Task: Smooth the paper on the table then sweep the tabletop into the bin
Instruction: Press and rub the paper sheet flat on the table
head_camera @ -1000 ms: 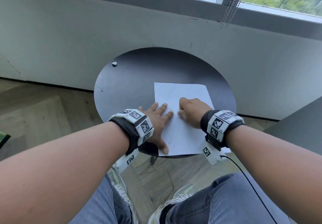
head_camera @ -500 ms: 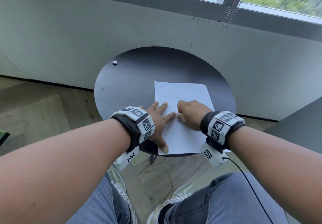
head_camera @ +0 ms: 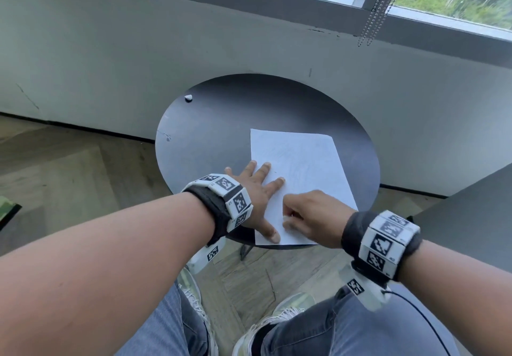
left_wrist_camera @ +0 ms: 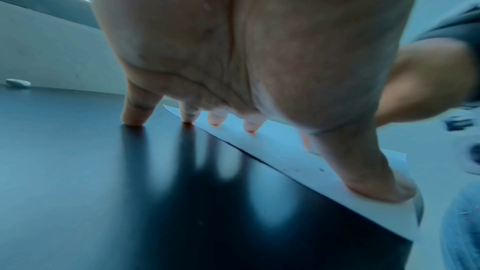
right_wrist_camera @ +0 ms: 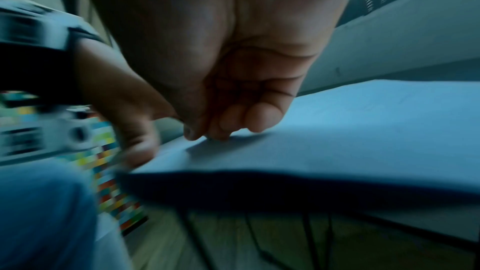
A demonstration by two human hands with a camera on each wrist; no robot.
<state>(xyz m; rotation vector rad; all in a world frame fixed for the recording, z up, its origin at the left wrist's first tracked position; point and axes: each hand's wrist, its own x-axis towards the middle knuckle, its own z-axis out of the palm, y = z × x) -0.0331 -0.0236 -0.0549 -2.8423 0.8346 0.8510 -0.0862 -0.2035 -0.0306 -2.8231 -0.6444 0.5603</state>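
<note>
Your left hand (head_camera: pixel 256 193) lies spread and flat, fingers straight, across the left edge of the paper (head_camera: pixel 300 167): the thumb (left_wrist_camera: pixel 374 180) presses the sheet near its near-left corner, two fingertips (left_wrist_camera: pixel 250 127) rest on the paper further along that edge, and the outermost finger comes down on the bare dark tabletop just beside it. Your right hand (head_camera: pixel 313 217) sits on the near part of the same sheet, close beside the left thumb, with its fingers curled under into a loose fist so that the bent fingers (right_wrist_camera: pixel 257 118) meet the paper; nothing is caught inside them as far as the right wrist view shows, though that view is blurred. The white sheet lies flat on the round black table (head_camera: pixel 221 134), on its right half, its long sides running away from you and its near edge lying at the table's front rim, so it reaches out ahead of both hands and most of it is uncovered. A small white scrap (head_camera: pixel 188 97) rests well apart from your hands at the far-left rim of the table, near the grey wall (head_camera: pixel 138 51). Below the table you can see your jeans (head_camera: pixel 346 325) and shoes on the wooden floor.
</note>
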